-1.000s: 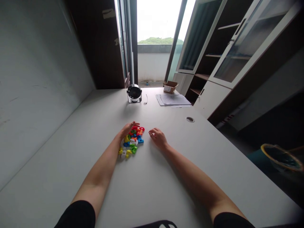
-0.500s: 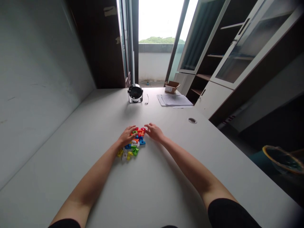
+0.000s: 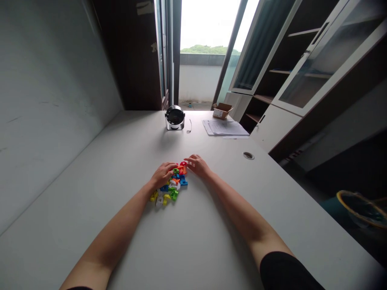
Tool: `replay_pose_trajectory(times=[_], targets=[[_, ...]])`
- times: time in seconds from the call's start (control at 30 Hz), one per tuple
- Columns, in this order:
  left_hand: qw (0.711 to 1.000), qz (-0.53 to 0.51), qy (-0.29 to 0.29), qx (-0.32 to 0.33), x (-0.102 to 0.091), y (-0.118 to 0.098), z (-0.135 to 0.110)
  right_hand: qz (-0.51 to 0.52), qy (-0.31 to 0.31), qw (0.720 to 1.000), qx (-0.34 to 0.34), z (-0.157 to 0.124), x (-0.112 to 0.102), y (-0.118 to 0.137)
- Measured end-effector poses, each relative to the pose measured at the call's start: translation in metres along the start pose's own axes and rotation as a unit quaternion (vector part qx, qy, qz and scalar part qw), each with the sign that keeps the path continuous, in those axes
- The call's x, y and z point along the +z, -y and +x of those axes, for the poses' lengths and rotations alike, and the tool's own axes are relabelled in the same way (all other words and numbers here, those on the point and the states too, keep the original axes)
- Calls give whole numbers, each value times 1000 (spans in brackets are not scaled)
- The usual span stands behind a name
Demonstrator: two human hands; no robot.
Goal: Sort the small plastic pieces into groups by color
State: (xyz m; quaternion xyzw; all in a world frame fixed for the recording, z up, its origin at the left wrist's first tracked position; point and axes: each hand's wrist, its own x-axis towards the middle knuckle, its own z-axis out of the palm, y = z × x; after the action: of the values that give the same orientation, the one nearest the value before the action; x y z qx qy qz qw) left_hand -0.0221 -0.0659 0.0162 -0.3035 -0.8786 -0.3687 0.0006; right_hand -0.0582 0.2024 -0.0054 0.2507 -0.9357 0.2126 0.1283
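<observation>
watching through the head camera, i see the heap of plastic blocks (image 3: 173, 185) on the white tabletop (image 3: 187, 241), between and just in front of my two hands. its long axis slants from yellow pieces (image 3: 154, 196) at the near left to a red block (image 3: 183, 164) at the far right; single pieces point every which way. my left hand (image 3: 163, 174) lies palm down over the heap's left side, fingers pointing right; my right hand (image 3: 197, 166) bends its fingertips left, beside the red block. i can't tell whether either grips anything. a wall (image 3: 54, 121) bounds the left edge; a round black device (image 3: 175, 117), papers (image 3: 226, 127) and a cardboard box (image 3: 222, 111) stand toward the far edge. tabletop stretches wide between my forearms and rightward past a round cable hole (image 3: 248, 155).
</observation>
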Motion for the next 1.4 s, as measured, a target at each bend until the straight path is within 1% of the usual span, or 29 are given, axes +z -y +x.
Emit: replay_pose_trajectory(times=[0.13, 0.2, 0.3, 0.47, 0.57, 0.63, 0.67, 0.73, 0.8, 0.87, 1.0, 1.1, 1.2, 1.27, 1.33, 1.4], targets=[[1000, -5, -8, -11, -2, -2, -2, -8, 4, 1000, -1, 0, 4, -1], [1000, -7, -11, -11, -3, -3, -2, -11, 4, 1000, 13, 0, 5, 0], [1000, -12, -16, -11, -4, -4, -3, -34, -26, 996, 76, 0, 6, 1], [1000, -14, -20, -9, -4, -3, -3, -97, -82, 975, 182, -3, 6, -7], [1000, -11, -26, -10, -2, -2, -4, -106, -112, 958, 243, -6, 4, -15], [999, -8, -34, -13, -2, -2, -5, -97, -130, 951, 262, -9, 2, -21], [999, -6, -39, -14, -1, -2, -5, -89, -136, 952, 259, -11, 1, -23], [998, -2, -53, -19, -1, -3, -6, -73, -137, 961, 228, -15, -2, -25], [997, 5, -68, -24, 0, -3, -7, -65, -122, 973, 185, -18, -3, -23], [995, 23, -90, -39, 1, -2, -7, -63, -97, 981, 157, -19, -3, -19], [982, 67, -142, -106, 1, 2, -7, -59, -52, 986, 147, -18, -2, -14], [975, 75, -152, -143, 1, 3, -8, -59, -41, 987, 142, -18, -2, -14], [971, 84, -143, -172, -1, 2, -9, -51, -37, 990, 129, -19, -5, -12], [970, 89, -120, -191, -5, 1, -9, -42, -44, 992, 112, -20, -6, -8], [975, 84, -74, -190, -13, 2, -9, -31, -55, 994, 90, -20, -7, -3], [985, 52, -5, -167, -25, 6, -10, -21, -61, 996, 68, -19, -8, 2]])
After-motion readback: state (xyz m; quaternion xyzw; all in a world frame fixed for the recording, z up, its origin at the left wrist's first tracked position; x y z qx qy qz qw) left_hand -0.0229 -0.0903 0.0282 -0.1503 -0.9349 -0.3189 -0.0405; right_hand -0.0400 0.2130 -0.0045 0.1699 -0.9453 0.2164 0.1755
